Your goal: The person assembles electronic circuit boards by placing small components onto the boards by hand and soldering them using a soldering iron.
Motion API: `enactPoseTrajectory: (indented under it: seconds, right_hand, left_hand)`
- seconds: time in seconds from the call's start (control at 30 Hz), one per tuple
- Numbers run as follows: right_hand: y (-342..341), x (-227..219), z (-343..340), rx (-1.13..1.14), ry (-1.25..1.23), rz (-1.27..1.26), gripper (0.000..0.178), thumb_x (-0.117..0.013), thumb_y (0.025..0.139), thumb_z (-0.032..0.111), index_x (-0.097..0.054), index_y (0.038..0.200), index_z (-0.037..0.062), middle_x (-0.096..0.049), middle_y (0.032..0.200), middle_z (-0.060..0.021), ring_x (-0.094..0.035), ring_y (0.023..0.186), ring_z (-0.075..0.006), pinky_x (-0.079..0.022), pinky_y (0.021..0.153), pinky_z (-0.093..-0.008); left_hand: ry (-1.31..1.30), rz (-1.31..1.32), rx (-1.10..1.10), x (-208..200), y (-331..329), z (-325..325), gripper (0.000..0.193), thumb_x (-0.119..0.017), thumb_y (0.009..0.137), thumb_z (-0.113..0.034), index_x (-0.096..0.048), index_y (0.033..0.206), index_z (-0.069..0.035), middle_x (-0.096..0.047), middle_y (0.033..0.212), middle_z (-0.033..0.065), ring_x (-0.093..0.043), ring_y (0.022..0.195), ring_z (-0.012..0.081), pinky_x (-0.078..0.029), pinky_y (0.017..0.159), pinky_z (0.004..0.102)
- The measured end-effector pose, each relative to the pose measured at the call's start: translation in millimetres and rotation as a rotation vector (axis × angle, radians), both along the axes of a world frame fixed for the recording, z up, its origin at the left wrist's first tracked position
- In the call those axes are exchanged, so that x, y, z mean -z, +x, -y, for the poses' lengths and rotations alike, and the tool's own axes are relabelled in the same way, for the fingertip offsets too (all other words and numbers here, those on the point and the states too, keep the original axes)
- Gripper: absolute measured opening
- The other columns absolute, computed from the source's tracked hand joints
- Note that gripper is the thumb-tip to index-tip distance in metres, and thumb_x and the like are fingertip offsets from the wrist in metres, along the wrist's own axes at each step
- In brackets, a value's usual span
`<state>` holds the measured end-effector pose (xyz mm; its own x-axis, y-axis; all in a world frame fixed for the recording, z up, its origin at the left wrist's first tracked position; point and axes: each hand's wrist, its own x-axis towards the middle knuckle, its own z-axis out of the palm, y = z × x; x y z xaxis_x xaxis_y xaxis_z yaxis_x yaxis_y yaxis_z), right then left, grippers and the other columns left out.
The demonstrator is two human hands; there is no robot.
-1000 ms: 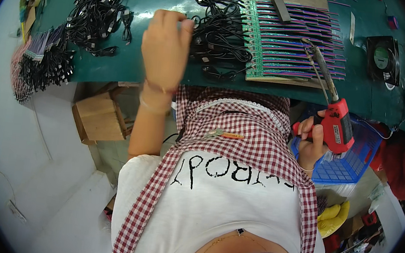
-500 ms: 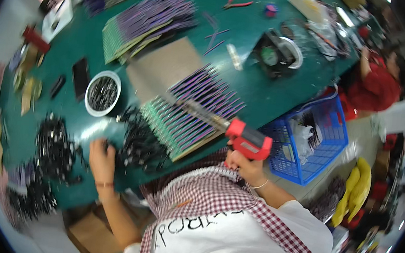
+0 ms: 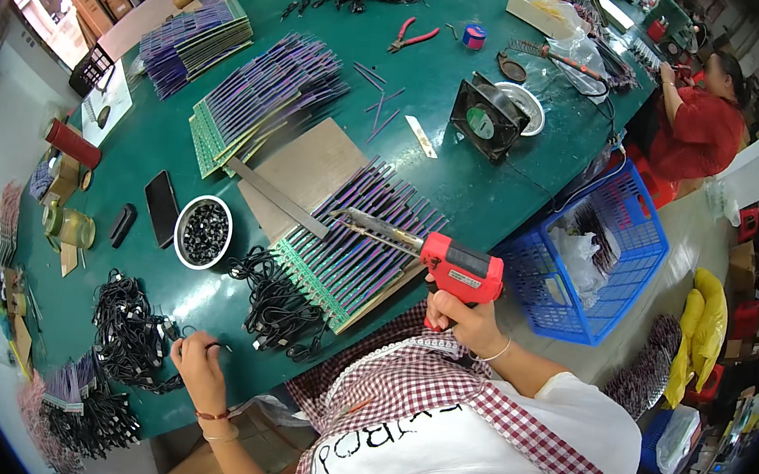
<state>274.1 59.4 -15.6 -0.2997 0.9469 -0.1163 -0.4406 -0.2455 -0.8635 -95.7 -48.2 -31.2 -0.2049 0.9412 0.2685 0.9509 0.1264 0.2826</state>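
Note:
My right hand (image 3: 465, 325) is wrapped round the handle of a red and black soldering gun (image 3: 464, 269). Its long metal tip points left, over a row of purple strips joined to green circuit boards (image 3: 314, 286). The boards lie on a brown backing board (image 3: 308, 167), with a flat metal bar (image 3: 280, 199) across it. My left hand (image 3: 201, 371) is pinched at the table edge, between two heaps of black cables (image 3: 124, 331) (image 3: 280, 305). A short black cable end shows at its fingertips; the rest is hidden.
A white bowl of small black parts (image 3: 204, 232) stands beside a phone (image 3: 160, 208). Stacks of purple-strip boards (image 3: 270, 87), red pliers (image 3: 412, 35) and a black fan (image 3: 487, 119) lie farther back. A blue basket (image 3: 581, 258) stands at right. Two people sit around the table.
The view has shifted and become sharper, with the bowl and cable heaps lower in it. My right hand keeps its grip on the soldering gun; my left stays by the cables.

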Motion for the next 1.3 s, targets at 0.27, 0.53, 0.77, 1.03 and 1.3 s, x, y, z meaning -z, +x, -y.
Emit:
enactPoseTrajectory:
  seconds: [0.27,0.53,0.77,1.03,1.3]
  right_hand:
    - [-59.8,-25.4,2.7,-0.258,0.054,0.066,0.024,-0.064,0.081,0.007,-0.052,0.102,0.0040,-0.058,0.089,-0.0005,-0.055,0.083,-0.0067,-0.047,0.073,-0.0245]
    - [-58.9,-9.6,2.7,-0.267,0.193,0.218,0.036,-0.067,0.079,0.008,-0.048,0.109,0.0035,-0.058,0.090,-0.0007,-0.054,0.085,-0.0060,-0.045,0.076,-0.0224]
    - [-61.1,1.7,3.8,-0.146,0.342,0.361,0.041,-0.068,0.078,0.007,-0.048,0.113,0.0024,-0.058,0.090,-0.0019,-0.054,0.083,-0.0067,-0.045,0.073,-0.0236]
    - [-58.7,-17.0,4.3,-0.256,0.049,0.192,0.040,-0.068,0.076,0.006,-0.050,0.112,0.0035,-0.059,0.087,-0.0014,-0.055,0.075,-0.0081,-0.045,0.068,-0.0235]
    - [-61.3,-26.8,-19.8,-0.088,-0.058,0.118,0.038,-0.064,0.074,0.003,-0.046,0.107,0.0031,-0.057,0.078,-0.0066,-0.056,0.068,-0.0148,-0.046,0.064,-0.0279]
  left_hand:
    - [0.187,0.343,0.261,-50.4,126.8,-42.9,0.010,-0.058,0.072,0.002,-0.059,0.081,-0.002,-0.056,0.066,0.0087,-0.052,0.062,0.0253,-0.041,0.068,0.0326]
    - [0.092,0.414,0.393,-47.7,153.5,-47.7,0.008,-0.060,0.074,0.001,-0.056,0.080,-0.001,-0.055,0.064,0.0143,-0.053,0.054,0.0294,-0.041,0.050,0.0354]
    - [0.013,0.405,0.342,-51.2,155.6,-46.4,0.012,-0.062,0.073,-0.003,-0.056,0.082,-0.004,-0.051,0.069,0.0089,-0.052,0.060,0.0264,-0.040,0.052,0.0361]
    - [-0.096,0.852,0.283,-44.2,159.6,-42.7,0.009,-0.059,0.077,0.001,-0.051,0.081,-0.001,-0.057,0.070,0.0106,-0.057,0.060,0.0263,-0.044,0.053,0.0344]
    - [0.063,0.896,0.142,-39.1,154.4,-53.9,0.005,-0.053,0.082,-0.001,-0.051,0.077,0.000,-0.054,0.065,0.0064,-0.049,0.056,0.0097,-0.041,0.052,0.0240]
